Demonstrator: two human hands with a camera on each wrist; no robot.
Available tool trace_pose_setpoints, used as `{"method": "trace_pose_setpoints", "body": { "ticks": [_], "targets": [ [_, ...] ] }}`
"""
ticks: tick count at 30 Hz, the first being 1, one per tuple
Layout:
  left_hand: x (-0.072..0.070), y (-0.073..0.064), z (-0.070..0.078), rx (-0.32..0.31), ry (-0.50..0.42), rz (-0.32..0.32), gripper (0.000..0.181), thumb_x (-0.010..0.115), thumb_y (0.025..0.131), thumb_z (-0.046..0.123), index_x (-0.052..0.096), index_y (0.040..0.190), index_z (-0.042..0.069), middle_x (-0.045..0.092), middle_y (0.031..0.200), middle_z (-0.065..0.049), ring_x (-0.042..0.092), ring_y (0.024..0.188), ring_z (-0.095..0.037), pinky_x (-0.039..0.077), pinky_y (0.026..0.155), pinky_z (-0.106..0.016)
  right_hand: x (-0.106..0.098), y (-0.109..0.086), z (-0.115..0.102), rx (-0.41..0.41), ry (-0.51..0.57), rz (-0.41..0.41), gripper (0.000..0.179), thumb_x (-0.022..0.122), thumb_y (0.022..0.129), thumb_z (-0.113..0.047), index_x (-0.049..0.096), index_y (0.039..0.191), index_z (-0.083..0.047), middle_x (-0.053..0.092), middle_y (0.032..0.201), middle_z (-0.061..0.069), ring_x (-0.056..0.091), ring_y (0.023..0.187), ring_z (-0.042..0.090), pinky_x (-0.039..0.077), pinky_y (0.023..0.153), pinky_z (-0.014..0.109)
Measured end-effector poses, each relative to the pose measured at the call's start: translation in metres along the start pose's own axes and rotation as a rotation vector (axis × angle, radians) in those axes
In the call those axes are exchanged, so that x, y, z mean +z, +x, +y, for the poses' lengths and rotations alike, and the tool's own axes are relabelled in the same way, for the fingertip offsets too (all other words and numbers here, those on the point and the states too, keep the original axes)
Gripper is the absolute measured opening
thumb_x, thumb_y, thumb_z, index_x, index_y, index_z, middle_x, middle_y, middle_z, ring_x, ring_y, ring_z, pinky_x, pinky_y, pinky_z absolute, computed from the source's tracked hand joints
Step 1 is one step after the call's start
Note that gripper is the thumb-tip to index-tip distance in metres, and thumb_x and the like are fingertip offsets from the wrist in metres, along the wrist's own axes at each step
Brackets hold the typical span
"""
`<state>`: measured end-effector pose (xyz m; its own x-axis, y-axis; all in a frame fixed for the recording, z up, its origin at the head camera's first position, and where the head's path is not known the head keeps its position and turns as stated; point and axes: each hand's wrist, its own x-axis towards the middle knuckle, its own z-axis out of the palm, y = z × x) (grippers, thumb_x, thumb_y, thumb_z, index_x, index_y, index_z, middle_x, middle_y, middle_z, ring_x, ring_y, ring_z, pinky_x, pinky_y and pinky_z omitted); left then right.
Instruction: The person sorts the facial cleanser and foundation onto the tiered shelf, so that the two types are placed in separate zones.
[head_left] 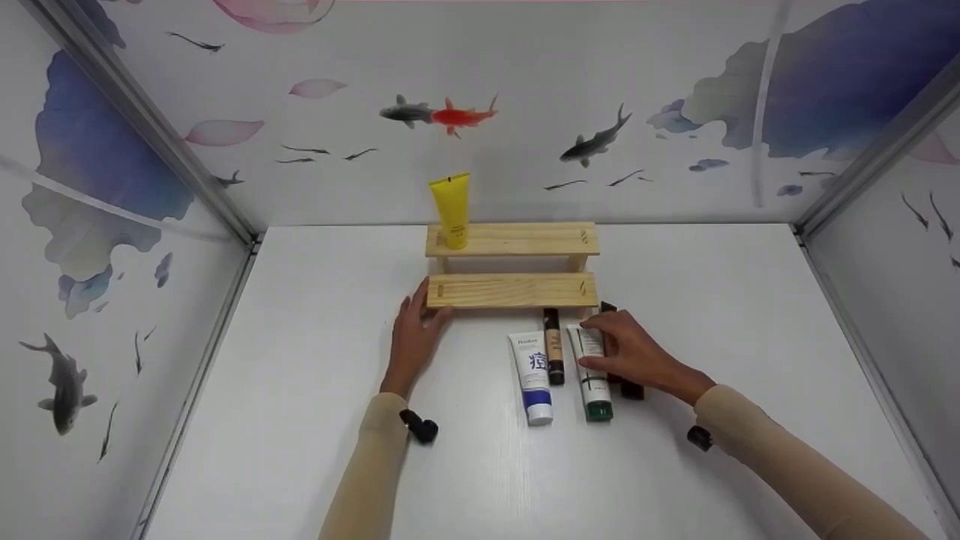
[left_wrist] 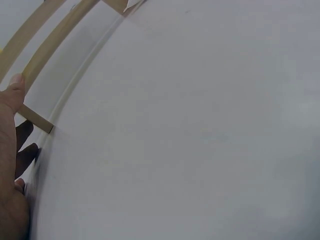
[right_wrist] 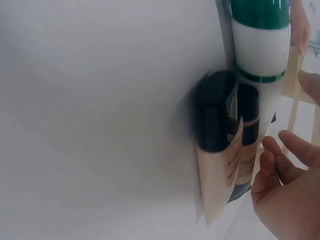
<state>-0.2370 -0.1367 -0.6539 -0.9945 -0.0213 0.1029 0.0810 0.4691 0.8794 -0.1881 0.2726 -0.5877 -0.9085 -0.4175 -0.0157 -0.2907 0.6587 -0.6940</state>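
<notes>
The person's left hand [head_left: 415, 341] is grasping the left end of a pale, two-tier wooden stand [head_left: 511, 290] on the white counter [head_left: 480, 465] — thumb lying along the lower board's front edge, fingers reaching round its side. The right hand [head_left: 641, 356] is hovering over a white tube with a green cap [head_left: 598, 386]; its fingers are bending loosely, thumb apart, and I cannot tell whether they are touching the tube. That tube is lying in front of the stand's right end. Beside and under this hand, a flat beige tube with a black cap [right_wrist: 216, 165] is lying partly hidden. To the tube's left, a slim black-and-tan bottle [head_left: 553, 346] and a white tube with a blue band [head_left: 531, 367] are lying close together — while a yellow squeeze tube [head_left: 451, 211] is standing upright on the upper board's left end.
</notes>
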Motion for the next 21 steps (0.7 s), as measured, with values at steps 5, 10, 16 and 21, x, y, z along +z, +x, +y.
{"method": "trace_pose_setpoints", "body": {
  "ticks": [5, 10, 16, 21],
  "targets": [
    [0.0, 0.0, -0.001, 0.012, 0.003, 0.003, 0.09, 0.064, 0.102, 0.071, 0.036, 0.174, 0.026, 0.054, 0.167, -0.004, 0.043, 0.157, -0.037, 0.016, 0.133, -0.063, -0.006, 0.002, 0.004, 0.02, -0.019, -0.038, 0.07, 0.092, 0.093, -0.036, 0.066, 0.149, -0.003, 0.062, 0.148, 0.018, 0.051, 0.128, 0.035, 0.044, 0.11, 0.059],
    [-0.001, 0.0, -0.001, 0.026, 0.018, 0.009, 0.089, 0.064, 0.103, 0.069, 0.036, 0.174, 0.024, 0.057, 0.164, -0.005, 0.041, 0.158, -0.04, 0.015, 0.134, -0.062, -0.011, 0.007, 0.01, -0.003, -0.078, -0.051, 0.069, 0.092, 0.092, -0.041, 0.069, 0.145, -0.004, 0.066, 0.144, 0.016, 0.051, 0.123, 0.032, 0.045, 0.106, 0.057],
    [0.0, 0.001, -0.002, 0.022, 0.024, 0.01, 0.09, 0.064, 0.102, 0.071, 0.035, 0.175, 0.025, 0.054, 0.167, -0.003, 0.032, 0.163, -0.043, 0.016, 0.133, -0.064, -0.017, 0.011, 0.016, -0.027, -0.131, -0.067, 0.069, 0.092, 0.091, -0.045, 0.071, 0.141, -0.002, 0.072, 0.127, 0.01, 0.047, 0.106, 0.025, 0.042, 0.091, 0.044],
    [0.0, 0.001, -0.002, 0.018, 0.021, 0.01, 0.089, 0.063, 0.102, 0.071, 0.035, 0.175, 0.027, 0.053, 0.168, -0.003, 0.035, 0.161, -0.041, 0.017, 0.133, -0.063, -0.02, 0.014, 0.015, -0.008, -0.158, -0.087, 0.07, 0.091, 0.091, -0.047, 0.072, 0.141, -0.003, 0.072, 0.121, 0.008, 0.045, 0.103, 0.023, 0.039, 0.087, 0.041]
  ]
}}
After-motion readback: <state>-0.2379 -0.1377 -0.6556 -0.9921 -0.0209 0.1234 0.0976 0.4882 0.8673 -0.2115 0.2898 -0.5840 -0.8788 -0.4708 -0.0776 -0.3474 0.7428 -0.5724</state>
